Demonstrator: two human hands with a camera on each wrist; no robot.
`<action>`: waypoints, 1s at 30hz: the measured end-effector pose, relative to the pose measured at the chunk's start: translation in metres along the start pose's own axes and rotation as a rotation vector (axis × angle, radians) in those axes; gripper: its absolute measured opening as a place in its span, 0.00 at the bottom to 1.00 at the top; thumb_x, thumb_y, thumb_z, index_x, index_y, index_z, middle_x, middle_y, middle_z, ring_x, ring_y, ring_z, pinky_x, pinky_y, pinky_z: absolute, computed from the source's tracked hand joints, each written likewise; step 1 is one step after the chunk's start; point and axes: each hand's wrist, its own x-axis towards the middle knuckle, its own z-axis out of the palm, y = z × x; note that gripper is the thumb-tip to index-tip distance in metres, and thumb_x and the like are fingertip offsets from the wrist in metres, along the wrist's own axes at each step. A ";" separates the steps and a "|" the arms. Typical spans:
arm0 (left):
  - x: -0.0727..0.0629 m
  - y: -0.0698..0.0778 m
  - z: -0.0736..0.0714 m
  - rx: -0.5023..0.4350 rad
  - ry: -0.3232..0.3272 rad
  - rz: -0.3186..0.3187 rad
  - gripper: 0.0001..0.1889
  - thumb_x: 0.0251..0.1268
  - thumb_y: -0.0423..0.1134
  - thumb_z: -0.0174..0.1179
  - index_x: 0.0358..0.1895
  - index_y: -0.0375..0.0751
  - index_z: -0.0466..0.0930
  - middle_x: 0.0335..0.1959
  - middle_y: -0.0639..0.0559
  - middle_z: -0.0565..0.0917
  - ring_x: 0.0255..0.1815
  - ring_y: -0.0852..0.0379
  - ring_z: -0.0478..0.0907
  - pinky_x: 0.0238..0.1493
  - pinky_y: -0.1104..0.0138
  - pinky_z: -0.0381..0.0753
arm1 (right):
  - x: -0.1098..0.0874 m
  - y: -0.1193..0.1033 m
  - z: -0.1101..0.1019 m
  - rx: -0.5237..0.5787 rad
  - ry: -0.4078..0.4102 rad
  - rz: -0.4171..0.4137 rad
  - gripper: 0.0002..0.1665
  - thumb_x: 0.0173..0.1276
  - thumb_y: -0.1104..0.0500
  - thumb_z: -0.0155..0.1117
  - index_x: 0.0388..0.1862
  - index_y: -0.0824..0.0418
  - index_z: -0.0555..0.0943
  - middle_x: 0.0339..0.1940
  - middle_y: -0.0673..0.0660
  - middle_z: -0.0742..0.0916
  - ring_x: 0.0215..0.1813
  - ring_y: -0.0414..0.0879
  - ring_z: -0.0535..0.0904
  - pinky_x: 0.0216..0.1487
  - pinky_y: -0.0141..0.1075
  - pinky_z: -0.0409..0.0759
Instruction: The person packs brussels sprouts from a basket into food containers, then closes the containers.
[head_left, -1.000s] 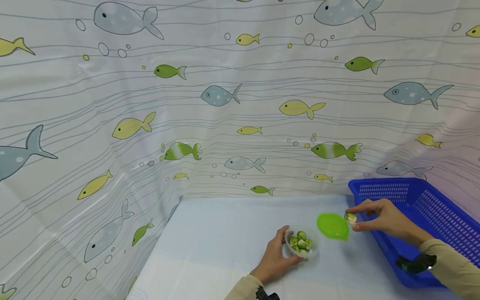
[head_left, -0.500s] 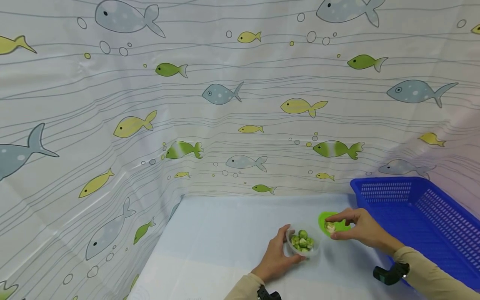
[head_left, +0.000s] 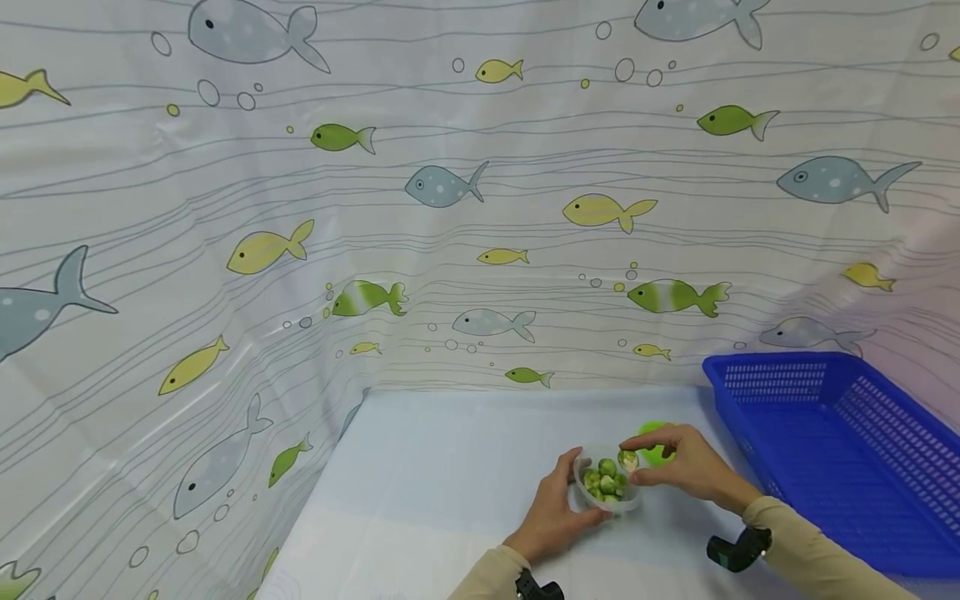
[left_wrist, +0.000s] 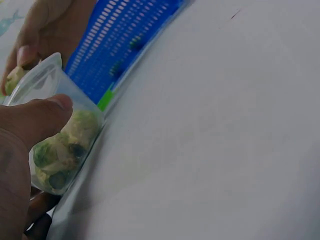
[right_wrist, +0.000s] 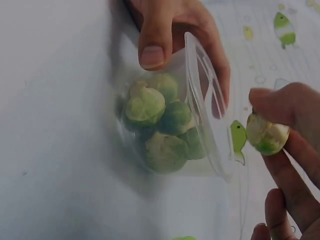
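Observation:
A clear plastic tub [right_wrist: 202, 165] stands on the white table with several Brussels sprouts [right_wrist: 145, 106] inside. My left hand [head_left: 553, 517] grips it from the left, thumb on the near side and fingers round the far side. Between the thumb and fingertips of my right hand [head_left: 693, 467] is one more Brussels sprout [right_wrist: 268, 134], pinched just above the tub's right rim. In the head view a green lid [head_left: 654, 428] lies behind the right hand, which covers part of it.
To the right stands a large blue basket [head_left: 832, 450] with perforated walls. Through its wall, the left wrist view shows small dark green shapes [left_wrist: 136, 43]. A fish-print curtain [head_left: 450, 250] hangs behind and left of the table [head_left: 420, 483].
My right hand has moved left from the basket's edge, across the green lid, to the tub's rim with the Brussels sprout. The left hand stays on the tub.

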 end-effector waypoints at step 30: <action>0.000 0.000 -0.001 -0.016 -0.012 -0.009 0.50 0.62 0.51 0.77 0.81 0.39 0.58 0.73 0.46 0.79 0.70 0.60 0.77 0.75 0.60 0.74 | 0.016 -0.021 0.014 -0.268 -0.087 -0.012 0.21 0.41 0.52 0.93 0.37 0.50 0.95 0.35 0.43 0.92 0.39 0.43 0.80 0.40 0.38 0.79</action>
